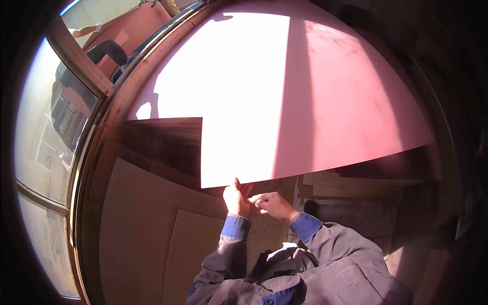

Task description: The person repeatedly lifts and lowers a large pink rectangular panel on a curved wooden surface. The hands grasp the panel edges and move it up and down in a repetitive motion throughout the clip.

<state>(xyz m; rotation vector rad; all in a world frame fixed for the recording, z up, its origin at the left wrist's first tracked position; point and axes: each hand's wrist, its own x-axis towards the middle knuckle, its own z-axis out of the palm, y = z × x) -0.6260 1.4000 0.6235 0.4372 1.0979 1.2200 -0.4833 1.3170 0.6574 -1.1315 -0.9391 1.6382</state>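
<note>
Pink sheet material fills most of the view: a large, thin board (325, 96) held up in front of the person, half of it blazing white where sunlight strikes it, the rest in rosy shadow. Its lower edge runs just above the hands. The left hand (236, 197) reaches up to that edge, fingers closed and touching it at the bright corner; whether it truly pinches the board or only steadies it cannot be told. The right hand (272, 203) sits just beside the left, fingers curled toward it, apparently holding nothing. Both wrists show blue cuffs on grey jacket sleeves (305, 254).

Judging by this, the board is lifted clear but not yet set anywhere; carrying or placing it looks to be what remains.

Below and to the left lie flat brown panels (137, 223), overlapping one another, with a darker reddish board (168, 137) behind them. A stack of pale planks (356, 185) lies to the right, under the pink board's edge. A window frame (84, 71) curves along the left side, close to the board. The panels lie close around the person, and the board hides what lies beyond it.
</note>
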